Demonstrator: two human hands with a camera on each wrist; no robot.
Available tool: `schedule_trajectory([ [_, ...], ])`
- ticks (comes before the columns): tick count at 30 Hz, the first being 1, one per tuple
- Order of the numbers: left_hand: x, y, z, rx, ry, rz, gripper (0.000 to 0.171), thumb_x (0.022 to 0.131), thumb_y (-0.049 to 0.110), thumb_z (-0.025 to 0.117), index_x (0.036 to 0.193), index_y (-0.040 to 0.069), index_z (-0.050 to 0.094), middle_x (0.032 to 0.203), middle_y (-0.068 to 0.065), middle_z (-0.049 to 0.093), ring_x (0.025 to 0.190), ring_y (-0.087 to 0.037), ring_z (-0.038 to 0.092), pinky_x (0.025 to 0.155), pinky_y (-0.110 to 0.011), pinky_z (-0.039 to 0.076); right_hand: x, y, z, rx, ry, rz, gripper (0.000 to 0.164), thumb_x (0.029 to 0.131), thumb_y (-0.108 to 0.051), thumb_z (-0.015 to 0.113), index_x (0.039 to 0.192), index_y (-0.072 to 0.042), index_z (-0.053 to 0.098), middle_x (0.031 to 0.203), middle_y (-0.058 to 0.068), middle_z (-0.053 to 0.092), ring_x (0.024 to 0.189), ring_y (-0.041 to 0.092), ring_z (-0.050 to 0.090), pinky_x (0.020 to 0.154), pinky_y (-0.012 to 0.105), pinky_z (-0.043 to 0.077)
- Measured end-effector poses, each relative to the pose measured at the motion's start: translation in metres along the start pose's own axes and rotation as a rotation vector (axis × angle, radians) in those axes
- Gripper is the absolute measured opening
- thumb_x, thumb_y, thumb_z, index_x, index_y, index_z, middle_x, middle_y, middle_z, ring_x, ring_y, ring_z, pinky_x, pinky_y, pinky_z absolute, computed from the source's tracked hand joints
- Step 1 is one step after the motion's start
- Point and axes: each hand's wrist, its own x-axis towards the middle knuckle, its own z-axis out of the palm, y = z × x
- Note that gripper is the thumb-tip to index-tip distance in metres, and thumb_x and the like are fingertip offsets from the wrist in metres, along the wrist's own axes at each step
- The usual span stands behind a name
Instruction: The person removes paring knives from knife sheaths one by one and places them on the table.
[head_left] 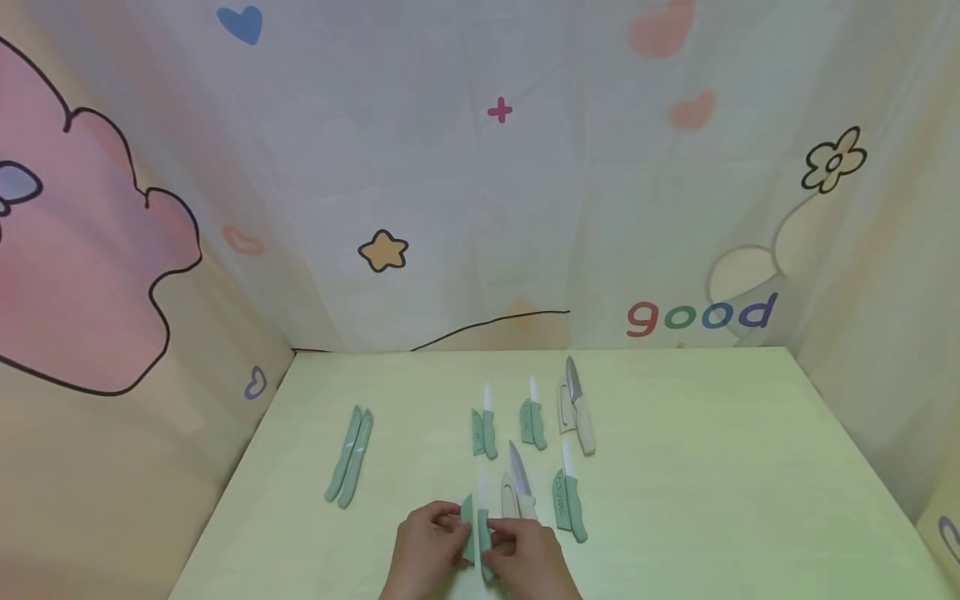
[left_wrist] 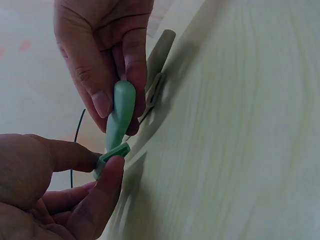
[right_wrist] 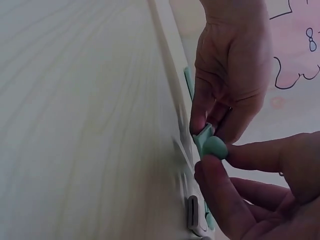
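Observation:
My left hand [head_left: 429, 546] pinches a green knife sheath [head_left: 468, 533] between thumb and fingers at the front of the table. Just right of it, my right hand [head_left: 528, 554] grips the green handle of a small knife [head_left: 484, 533], its white blade pointing away from me. Sheath and knife stand side by side, nearly parallel, with a thin gap in the head view. The left wrist view shows the handle's rounded end [left_wrist: 124, 97] in the right fingers and the sheath's open end [left_wrist: 117, 152] in the left. Beside the right hand lies a beige-handled knife [head_left: 521, 475] with its sheath [head_left: 509, 496].
Two green sheathed knives [head_left: 352, 458] lie at the left. Further back are green knives with sheaths beside them [head_left: 488, 425], [head_left: 534, 417] and a beige knife [head_left: 579, 408]. Another green knife [head_left: 573, 500] lies right of my hands. A printed curtain [head_left: 465, 167] hangs behind the table.

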Motion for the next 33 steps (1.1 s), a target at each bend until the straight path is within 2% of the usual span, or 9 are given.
schedule_trajectory([
  [8,0.002,-0.005,0.007,0.202,0.069,0.03,0.023,0.075,0.006,0.073,0.097,0.004,0.071,0.065,0.003,0.063,0.047,-0.009,0.056,0.046,-0.025,0.05,0.007,-0.006,0.006,-0.173,-0.065,0.079,0.036,0.075,-0.007,0.075,0.11,0.001,0.07,0.079,-0.001,0.068,0.068,0.01,0.058,0.064,0.037,0.056],
  [11,0.001,-0.004,0.008,0.254,0.078,0.054,0.025,0.074,0.006,0.074,0.098,0.003,0.071,0.065,0.004,0.062,0.05,-0.007,0.054,0.047,-0.025,0.049,0.009,-0.01,0.008,-0.248,-0.066,0.077,0.037,0.075,-0.007,0.075,0.111,-0.001,0.07,0.08,0.001,0.066,0.071,0.015,0.059,0.065,0.041,0.055],
  [18,0.001,0.001,0.008,0.376,0.1,0.095,0.026,0.075,0.008,0.076,0.099,0.002,0.072,0.068,0.005,0.061,0.057,-0.004,0.052,0.051,-0.026,0.05,0.009,-0.014,0.013,-0.403,-0.057,0.029,0.034,0.076,-0.01,0.075,0.108,0.002,0.07,0.081,0.003,0.06,0.073,0.019,0.056,0.065,0.041,0.054],
  [21,0.002,0.002,0.008,0.408,0.1,0.101,0.025,0.075,0.009,0.076,0.099,0.002,0.073,0.067,0.006,0.06,0.058,-0.004,0.051,0.052,-0.025,0.049,0.007,-0.013,0.014,-0.454,-0.042,-0.009,0.034,0.076,-0.011,0.075,0.106,0.003,0.071,0.084,0.005,0.06,0.078,0.021,0.058,0.07,0.041,0.055],
  [26,0.002,0.004,0.009,0.432,0.096,0.095,0.025,0.076,0.01,0.076,0.1,0.002,0.074,0.066,0.006,0.057,0.06,-0.006,0.049,0.051,-0.024,0.046,0.007,-0.012,0.015,-0.491,-0.029,-0.06,0.03,0.074,-0.009,0.075,0.101,0.003,0.072,0.081,0.004,0.059,0.075,0.02,0.056,0.067,0.038,0.055],
  [30,0.002,0.007,0.01,0.438,0.08,0.058,0.027,0.078,0.01,0.076,0.103,0.001,0.074,0.066,0.006,0.056,0.061,-0.008,0.048,0.052,-0.024,0.046,0.008,-0.01,0.016,-0.507,-0.019,-0.064,0.028,0.074,-0.009,0.075,0.1,0.002,0.072,0.08,0.003,0.056,0.073,0.018,0.055,0.065,0.036,0.054],
  [33,0.003,0.007,0.01,0.45,0.078,0.056,0.029,0.078,0.01,0.077,0.105,0.001,0.073,0.066,0.006,0.056,0.06,-0.008,0.047,0.052,-0.024,0.046,0.01,-0.01,0.015,-0.505,-0.029,-0.044,0.029,0.075,-0.009,0.075,0.102,0.002,0.071,0.082,0.003,0.055,0.073,0.019,0.055,0.065,0.037,0.054],
])
